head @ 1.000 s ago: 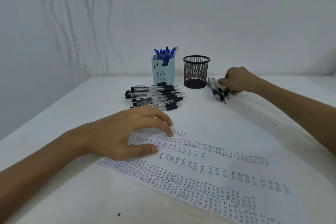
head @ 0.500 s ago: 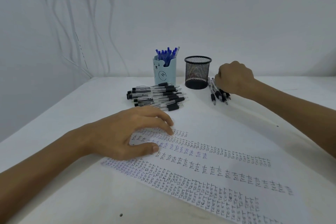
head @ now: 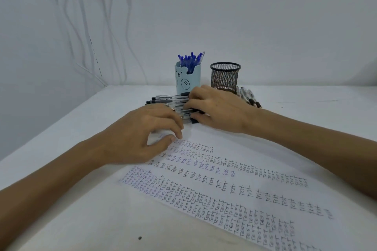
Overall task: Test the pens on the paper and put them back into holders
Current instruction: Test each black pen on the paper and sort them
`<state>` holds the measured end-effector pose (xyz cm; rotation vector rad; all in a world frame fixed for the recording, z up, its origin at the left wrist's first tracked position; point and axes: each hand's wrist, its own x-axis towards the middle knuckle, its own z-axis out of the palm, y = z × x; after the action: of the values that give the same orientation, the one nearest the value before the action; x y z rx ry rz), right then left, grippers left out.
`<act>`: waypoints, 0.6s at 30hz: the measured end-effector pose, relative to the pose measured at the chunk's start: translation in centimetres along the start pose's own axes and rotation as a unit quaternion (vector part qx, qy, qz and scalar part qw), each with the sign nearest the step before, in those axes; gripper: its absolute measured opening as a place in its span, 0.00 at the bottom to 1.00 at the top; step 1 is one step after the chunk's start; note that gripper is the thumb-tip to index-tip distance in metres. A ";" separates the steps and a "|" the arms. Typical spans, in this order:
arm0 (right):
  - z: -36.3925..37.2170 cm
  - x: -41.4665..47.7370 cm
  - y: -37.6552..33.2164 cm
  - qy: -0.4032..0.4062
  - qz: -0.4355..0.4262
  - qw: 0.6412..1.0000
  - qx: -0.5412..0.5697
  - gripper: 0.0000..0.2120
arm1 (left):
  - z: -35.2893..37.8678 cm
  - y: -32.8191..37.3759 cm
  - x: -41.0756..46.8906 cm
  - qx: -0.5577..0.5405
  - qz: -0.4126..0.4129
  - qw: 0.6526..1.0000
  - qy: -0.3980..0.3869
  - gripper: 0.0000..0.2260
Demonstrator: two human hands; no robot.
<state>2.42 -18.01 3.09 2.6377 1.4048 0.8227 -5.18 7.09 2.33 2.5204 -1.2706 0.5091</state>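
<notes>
A plain white wall point(head: 265, 16) is closing off the back of the scene, with white cables point(head: 81, 26) hanging down it at the far left, and a white counter point(head: 81, 210) is stretching out below. A sheet of paper point(head: 224, 181) is lying across the near part of the counter, covered in slanting rows of the handwritten word "TEST" in blue and black ink. At the back, a pale blue bear pen holder point(head: 186, 81) is standing upright and holding a bunch of blue pens point(head: 189, 60), and a black mesh pen holder point(head: 225, 76) is standing just beside it on the right. A pile of black pens point(head: 167, 101) is lying on the counter in front of the bear holder, between it and the paper. The right hand point(head: 218, 108) is gripping this pile at its right end, fingers lying over the top and thumb pressing against the near side. The left hand point(head: 140, 134) is resting at the paper's far edge just beside the pile, fingers loosely curled and holding nothing, thumb tip touching the paper. A few more black pens point(head: 247, 97) are lying to the right of the mesh holder, partly hidden behind the right wrist.
</notes>
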 end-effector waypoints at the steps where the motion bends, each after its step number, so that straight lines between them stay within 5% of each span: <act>1: 0.1 0.1 0.1 -0.002 -0.013 1.000 -0.001 0.13 | 0.0 0.0 0.0 0.002 0.002 1.000 -0.004 0.08; 7: -0.3 -0.1 0.6 0.001 -0.051 0.998 -0.023 0.17 | 0.1 0.1 0.0 -0.007 0.008 1.000 -0.019 0.06; 13: -1.5 -0.9 1.0 0.010 0.074 0.997 0.024 0.05 | 0.2 0.2 -0.1 -0.030 0.023 0.999 -0.037 0.06; 16: -0.8 -1.3 1.4 -0.012 0.125 0.990 0.059 0.21 | 0.3 0.3 -0.1 -0.032 0.027 0.998 -0.042 0.07; 18: -0.7 -1.2 1.3 -0.018 0.135 0.988 0.073 0.21 | 0.3 0.2 -0.1 -0.032 0.026 0.998 -0.043 0.08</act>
<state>2.53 -19.87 3.49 2.9857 1.1553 0.7132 -5.38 6.90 2.05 2.4865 -1.3650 0.3678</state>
